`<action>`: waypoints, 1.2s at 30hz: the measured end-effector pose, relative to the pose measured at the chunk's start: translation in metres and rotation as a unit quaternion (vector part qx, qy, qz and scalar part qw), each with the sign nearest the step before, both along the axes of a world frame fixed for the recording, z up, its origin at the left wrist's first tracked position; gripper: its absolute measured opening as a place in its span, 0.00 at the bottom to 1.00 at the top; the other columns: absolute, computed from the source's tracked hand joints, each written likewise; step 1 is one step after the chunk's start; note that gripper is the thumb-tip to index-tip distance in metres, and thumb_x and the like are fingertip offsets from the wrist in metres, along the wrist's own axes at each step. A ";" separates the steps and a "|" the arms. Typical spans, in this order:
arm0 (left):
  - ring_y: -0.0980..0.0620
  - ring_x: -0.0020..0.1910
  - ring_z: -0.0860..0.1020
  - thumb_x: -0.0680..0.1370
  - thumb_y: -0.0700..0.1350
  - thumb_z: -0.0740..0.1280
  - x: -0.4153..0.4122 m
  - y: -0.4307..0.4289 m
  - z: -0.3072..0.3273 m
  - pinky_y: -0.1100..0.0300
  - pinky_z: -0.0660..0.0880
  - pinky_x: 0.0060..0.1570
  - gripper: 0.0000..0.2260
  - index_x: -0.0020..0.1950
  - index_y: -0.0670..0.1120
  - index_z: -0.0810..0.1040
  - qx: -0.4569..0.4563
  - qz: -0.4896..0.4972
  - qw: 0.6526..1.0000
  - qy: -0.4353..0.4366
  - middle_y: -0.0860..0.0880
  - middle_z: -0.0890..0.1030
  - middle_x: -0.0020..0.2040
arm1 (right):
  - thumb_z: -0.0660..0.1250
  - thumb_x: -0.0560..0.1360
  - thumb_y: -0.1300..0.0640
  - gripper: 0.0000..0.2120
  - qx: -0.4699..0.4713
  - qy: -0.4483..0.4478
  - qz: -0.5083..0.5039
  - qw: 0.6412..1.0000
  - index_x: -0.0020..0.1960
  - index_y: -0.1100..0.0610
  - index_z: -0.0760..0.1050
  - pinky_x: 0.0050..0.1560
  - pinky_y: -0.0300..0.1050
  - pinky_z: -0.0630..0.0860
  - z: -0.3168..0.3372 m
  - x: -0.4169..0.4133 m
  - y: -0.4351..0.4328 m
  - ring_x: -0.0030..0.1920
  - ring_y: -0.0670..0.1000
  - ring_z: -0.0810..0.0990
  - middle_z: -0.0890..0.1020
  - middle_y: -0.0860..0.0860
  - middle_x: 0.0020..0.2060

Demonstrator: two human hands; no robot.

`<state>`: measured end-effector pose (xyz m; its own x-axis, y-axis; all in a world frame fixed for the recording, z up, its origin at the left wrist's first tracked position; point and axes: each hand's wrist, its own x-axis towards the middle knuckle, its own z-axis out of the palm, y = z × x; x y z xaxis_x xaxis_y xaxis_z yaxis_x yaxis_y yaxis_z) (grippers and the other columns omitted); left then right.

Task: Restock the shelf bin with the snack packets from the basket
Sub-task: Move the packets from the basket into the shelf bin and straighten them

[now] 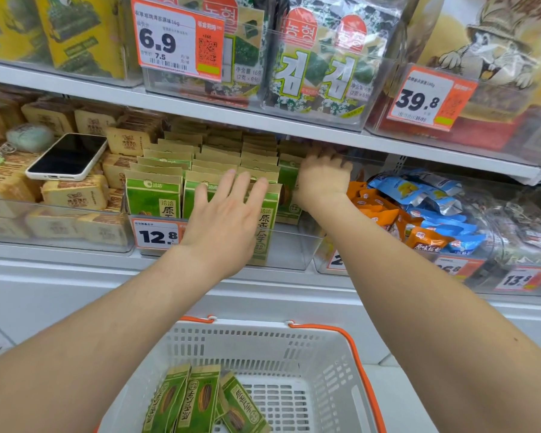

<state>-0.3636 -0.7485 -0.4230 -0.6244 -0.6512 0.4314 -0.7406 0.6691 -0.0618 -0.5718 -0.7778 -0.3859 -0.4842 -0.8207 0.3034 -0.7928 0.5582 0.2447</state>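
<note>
Bracing snack packets with flat-fingered left hand; burying right hand behind them, grip untellable; risking rows tipping onto fingers upon release.

Your snack packets at centre look like matt brown paper; their bin is clear, glossy plastic. At the bottom, the basket is matt white plastic; the phone at left shines smooth.
</note>
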 end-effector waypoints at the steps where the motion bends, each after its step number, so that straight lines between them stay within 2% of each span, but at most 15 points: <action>1: 0.38 0.81 0.59 0.75 0.46 0.71 0.001 0.001 0.000 0.35 0.66 0.70 0.39 0.82 0.47 0.57 -0.001 -0.001 1.000 0.005 0.42 0.62 0.81 | 0.75 0.73 0.44 0.42 -0.010 -0.005 0.000 1.000 0.76 0.64 0.61 0.68 0.60 0.69 0.000 0.003 0.006 0.70 0.66 0.70 0.71 0.65 0.70; 4: 0.36 0.81 0.59 0.71 0.42 0.71 0.002 0.007 -0.001 0.35 0.65 0.71 0.40 0.81 0.43 0.60 -0.030 -0.011 0.999 0.029 0.39 0.61 0.82 | 0.70 0.76 0.50 0.28 -0.096 -0.041 0.035 0.994 0.70 0.64 0.70 0.63 0.58 0.71 0.000 0.015 0.031 0.66 0.65 0.73 0.75 0.63 0.66; 6: 0.34 0.76 0.64 0.70 0.40 0.70 0.003 0.013 -0.003 0.37 0.67 0.67 0.36 0.78 0.43 0.66 -0.073 -0.036 0.995 0.062 0.39 0.66 0.79 | 0.66 0.76 0.55 0.18 -0.177 -0.055 0.099 0.978 0.63 0.62 0.76 0.59 0.56 0.72 -0.007 0.024 0.049 0.62 0.63 0.76 0.79 0.60 0.60; 8: 0.36 0.65 0.71 0.71 0.40 0.67 0.005 0.015 -0.009 0.42 0.70 0.57 0.26 0.70 0.43 0.73 -0.124 -0.082 0.983 0.106 0.40 0.73 0.69 | 0.63 0.75 0.58 0.15 -0.250 -0.071 0.182 0.948 0.58 0.59 0.79 0.57 0.55 0.72 -0.018 0.032 0.068 0.58 0.60 0.78 0.81 0.56 0.56; 10: 0.39 0.51 0.73 0.73 0.41 0.65 0.010 0.017 -0.022 0.47 0.68 0.46 0.14 0.57 0.44 0.76 -0.137 -0.119 0.976 0.121 0.43 0.77 0.54 | 0.63 0.73 0.59 0.13 -0.314 -0.088 0.264 0.908 0.55 0.57 0.81 0.53 0.53 0.72 -0.032 0.041 0.086 0.53 0.56 0.77 0.81 0.53 0.50; 13: 0.40 0.39 0.77 0.76 0.46 0.61 0.018 0.023 -0.055 0.51 0.63 0.37 0.04 0.49 0.47 0.72 -0.023 -0.126 0.991 0.030 0.48 0.79 0.40 | 0.62 0.72 0.61 0.07 -0.341 -0.087 0.359 0.864 0.46 0.58 0.79 0.42 0.51 0.69 -0.059 0.056 0.110 0.42 0.56 0.75 0.79 0.52 0.40; 15: 0.40 0.42 0.80 0.80 0.49 0.60 0.025 0.029 -0.079 0.52 0.71 0.37 0.06 0.53 0.49 0.73 0.123 -0.083 0.980 -0.132 0.48 0.82 0.45 | 0.61 0.71 0.59 0.06 -0.298 -0.105 0.403 0.859 0.41 0.57 0.77 0.34 0.49 0.68 -0.088 0.067 0.124 0.35 0.57 0.76 0.78 0.51 0.34; 17: 0.41 0.52 0.82 0.82 0.51 0.60 0.035 0.037 -0.098 0.50 0.78 0.47 0.12 0.64 0.51 0.75 0.227 -0.076 0.924 -0.298 0.47 0.82 0.56 | 0.60 0.71 0.56 0.09 -0.218 -0.120 0.423 0.871 0.39 0.57 0.77 0.29 0.44 0.65 -0.124 0.077 0.137 0.32 0.58 0.77 0.78 0.51 0.31; 20: 0.43 0.55 0.80 0.83 0.48 0.60 0.049 0.052 -0.121 0.50 0.79 0.52 0.14 0.68 0.49 0.77 0.289 -0.099 0.845 -0.439 0.45 0.81 0.62 | 0.60 0.75 0.53 0.11 0.034 -0.157 0.382 0.910 0.45 0.56 0.79 0.35 0.47 0.71 -0.178 0.088 0.154 0.39 0.61 0.82 0.83 0.53 0.38; 23: 0.45 0.50 0.81 0.82 0.43 0.61 0.057 0.067 -0.144 0.50 0.79 0.46 0.12 0.63 0.48 0.79 0.306 -0.108 0.815 -0.479 0.48 0.82 0.57 | 0.62 0.79 0.58 0.08 0.270 -0.196 0.321 0.886 0.52 0.55 0.79 0.40 0.48 0.74 -0.232 0.096 0.169 0.46 0.59 0.82 0.82 0.54 0.43; 26: 0.47 0.47 0.82 0.80 0.39 0.62 0.059 0.078 -0.163 0.53 0.76 0.38 0.14 0.63 0.46 0.79 0.317 -0.122 0.805 -0.487 0.47 0.82 0.54 | 0.64 0.78 0.64 0.07 0.451 -0.213 0.272 0.823 0.54 0.58 0.77 0.33 0.45 0.73 -0.284 0.102 0.195 0.39 0.54 0.79 0.76 0.51 0.39; 28: 0.48 0.45 0.82 0.81 0.39 0.61 0.058 0.085 -0.170 0.55 0.74 0.36 0.15 0.64 0.47 0.80 0.309 -0.143 0.808 -0.480 0.48 0.81 0.52 | 0.66 0.77 0.66 0.14 0.501 -0.223 0.242 0.801 0.62 0.61 0.75 0.31 0.44 0.75 -0.306 0.107 0.213 0.35 0.52 0.77 0.76 0.52 0.39; 31: 0.49 0.40 0.78 0.82 0.38 0.60 0.053 0.094 -0.173 0.55 0.75 0.36 0.11 0.59 0.47 0.80 0.271 -0.175 0.809 -0.491 0.50 0.76 0.43 | 0.67 0.78 0.65 0.20 0.529 -0.229 0.230 0.785 0.69 0.62 0.69 0.43 0.49 0.82 -0.326 0.116 0.231 0.41 0.55 0.79 0.75 0.54 0.41; 34: 0.50 0.38 0.78 0.82 0.39 0.61 0.048 0.098 -0.175 0.54 0.75 0.35 0.11 0.59 0.48 0.81 0.256 -0.185 0.814 -0.488 0.51 0.77 0.43 | 0.66 0.80 0.63 0.14 0.563 -0.234 0.218 0.762 0.64 0.63 0.69 0.42 0.49 0.79 -0.348 0.126 0.240 0.38 0.53 0.75 0.73 0.53 0.39; 36: 0.50 0.36 0.78 0.82 0.39 0.62 0.044 0.098 -0.174 0.54 0.74 0.33 0.10 0.58 0.49 0.81 0.250 -0.192 0.819 -0.479 0.51 0.79 0.44 | 0.63 0.82 0.63 0.10 0.576 -0.243 0.206 0.753 0.62 0.63 0.67 0.46 0.50 0.77 -0.359 0.132 0.245 0.36 0.52 0.72 0.72 0.54 0.41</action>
